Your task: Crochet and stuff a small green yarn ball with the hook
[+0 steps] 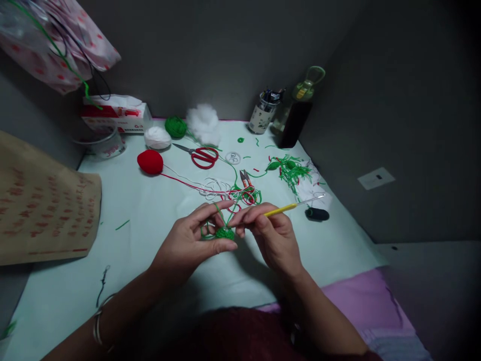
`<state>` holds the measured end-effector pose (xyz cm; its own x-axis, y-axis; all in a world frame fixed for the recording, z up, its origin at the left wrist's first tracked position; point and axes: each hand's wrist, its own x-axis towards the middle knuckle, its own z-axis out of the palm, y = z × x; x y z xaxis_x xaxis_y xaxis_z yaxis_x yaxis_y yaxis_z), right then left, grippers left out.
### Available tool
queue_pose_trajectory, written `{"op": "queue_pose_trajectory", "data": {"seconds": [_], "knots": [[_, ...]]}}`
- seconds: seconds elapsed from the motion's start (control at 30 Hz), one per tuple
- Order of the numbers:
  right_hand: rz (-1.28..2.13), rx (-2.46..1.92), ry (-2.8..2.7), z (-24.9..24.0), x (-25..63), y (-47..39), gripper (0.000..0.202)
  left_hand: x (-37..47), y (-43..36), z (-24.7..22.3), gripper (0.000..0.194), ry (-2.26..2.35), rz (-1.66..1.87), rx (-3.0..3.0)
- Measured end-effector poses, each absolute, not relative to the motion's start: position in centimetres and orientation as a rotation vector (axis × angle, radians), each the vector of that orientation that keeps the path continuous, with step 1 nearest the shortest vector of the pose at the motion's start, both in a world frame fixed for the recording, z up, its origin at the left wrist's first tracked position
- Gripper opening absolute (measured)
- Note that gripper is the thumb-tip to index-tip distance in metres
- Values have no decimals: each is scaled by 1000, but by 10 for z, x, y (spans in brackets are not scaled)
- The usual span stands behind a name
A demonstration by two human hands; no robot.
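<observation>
Between the thumb and fingers of my left hand (197,234) is a small green crochet piece (224,233), with green yarn looped round the fingers. My right hand (272,233) grips a crochet hook with a yellow handle (281,209); one end meets the green piece and the other points to the right. Just beyond my hands lie tangled red, white and green strands (216,187) and small thread snips (246,180). A red yarn ball (150,162), a white yarn ball (157,138) and a green yarn ball (176,127) sit at the back left.
Red-handled scissors (204,157) and white stuffing (203,124) lie toward the back. A pen cup (260,118) and a dark bottle (295,123) stand at the back right. Green scraps (295,170) lie on the right. A brown paper bag (48,200) stands left.
</observation>
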<state>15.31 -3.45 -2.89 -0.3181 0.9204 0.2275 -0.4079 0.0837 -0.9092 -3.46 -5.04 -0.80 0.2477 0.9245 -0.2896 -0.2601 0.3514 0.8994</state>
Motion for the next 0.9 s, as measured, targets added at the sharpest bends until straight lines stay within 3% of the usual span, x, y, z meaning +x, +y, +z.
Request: {"op": "queue_pose_trajectory", "data": {"seconds": [0.67, 0.9], "knots": [[1506, -625, -1257, -24, 156, -30, 17, -41, -52, -11, 66, 1010, 914, 847], [1170, -712, -1601, -10, 161, -37, 19, -41, -52, -11, 62, 1058, 936, 913]]}}
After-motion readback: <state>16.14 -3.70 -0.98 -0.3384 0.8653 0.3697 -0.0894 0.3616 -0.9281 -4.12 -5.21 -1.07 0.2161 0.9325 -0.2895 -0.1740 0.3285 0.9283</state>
